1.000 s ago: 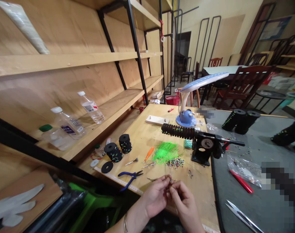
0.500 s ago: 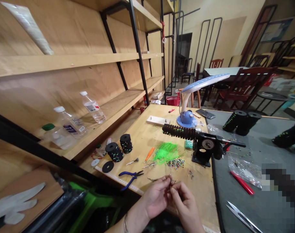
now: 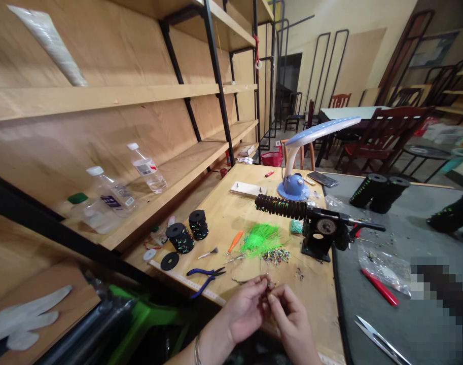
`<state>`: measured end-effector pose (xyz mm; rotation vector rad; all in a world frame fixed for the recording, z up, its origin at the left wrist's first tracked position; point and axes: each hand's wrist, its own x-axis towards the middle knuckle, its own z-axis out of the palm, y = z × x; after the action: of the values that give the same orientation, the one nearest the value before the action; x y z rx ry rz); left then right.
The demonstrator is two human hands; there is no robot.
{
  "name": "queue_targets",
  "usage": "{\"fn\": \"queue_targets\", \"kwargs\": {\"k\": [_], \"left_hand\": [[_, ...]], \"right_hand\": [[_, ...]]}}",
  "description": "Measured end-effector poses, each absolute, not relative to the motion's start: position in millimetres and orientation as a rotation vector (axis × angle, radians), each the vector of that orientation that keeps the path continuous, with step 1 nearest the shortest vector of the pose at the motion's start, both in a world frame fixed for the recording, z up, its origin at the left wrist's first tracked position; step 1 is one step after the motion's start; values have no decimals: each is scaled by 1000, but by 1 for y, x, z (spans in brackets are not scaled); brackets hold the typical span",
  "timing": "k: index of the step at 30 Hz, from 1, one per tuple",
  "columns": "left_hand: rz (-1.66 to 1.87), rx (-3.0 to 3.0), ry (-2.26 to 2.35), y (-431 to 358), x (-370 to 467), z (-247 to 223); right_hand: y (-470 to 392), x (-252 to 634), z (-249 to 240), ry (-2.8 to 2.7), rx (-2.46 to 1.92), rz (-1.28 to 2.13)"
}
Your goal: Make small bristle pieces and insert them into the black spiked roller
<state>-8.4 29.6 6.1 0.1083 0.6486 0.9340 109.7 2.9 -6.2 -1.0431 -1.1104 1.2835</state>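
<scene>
Over the front edge of the wooden table (image 3: 315, 304), my left hand (image 3: 248, 306) and my right hand (image 3: 290, 317) meet at the fingertips. Both pinch something small and dark between them, too small to make out. Just beyond them lie a pile of multicoloured beads (image 3: 276, 255) and a heap of bright green strands (image 3: 262, 238). Blue-handled pliers (image 3: 206, 278) rest open to the left of my hands. An orange pointed tool (image 3: 235, 243) and a small brush (image 3: 208, 253) lie farther back.
A black clamp device (image 3: 318, 228) holds a wound black roll (image 3: 280, 206). Behind it is a blue lamp (image 3: 293, 186). Black spools (image 3: 180, 238) stand at left near shelves with bottles (image 3: 149, 170). Tweezers (image 3: 381, 340) and a red tool (image 3: 380, 287) lie on the grey surface at right.
</scene>
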Motion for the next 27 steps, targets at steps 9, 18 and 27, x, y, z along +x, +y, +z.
{"fn": "queue_targets", "kwargs": {"k": [9,18,27], "left_hand": [[950,176,641,29,-8,3],[980,236,659,27,-7,8],[982,165,666,30,-7,3]], "right_hand": [[4,109,-7,-1058,-1025,1314],[5,110,-8,-1085,-1035,1284],[6,110,-13,-1079,-1026,1294]]}}
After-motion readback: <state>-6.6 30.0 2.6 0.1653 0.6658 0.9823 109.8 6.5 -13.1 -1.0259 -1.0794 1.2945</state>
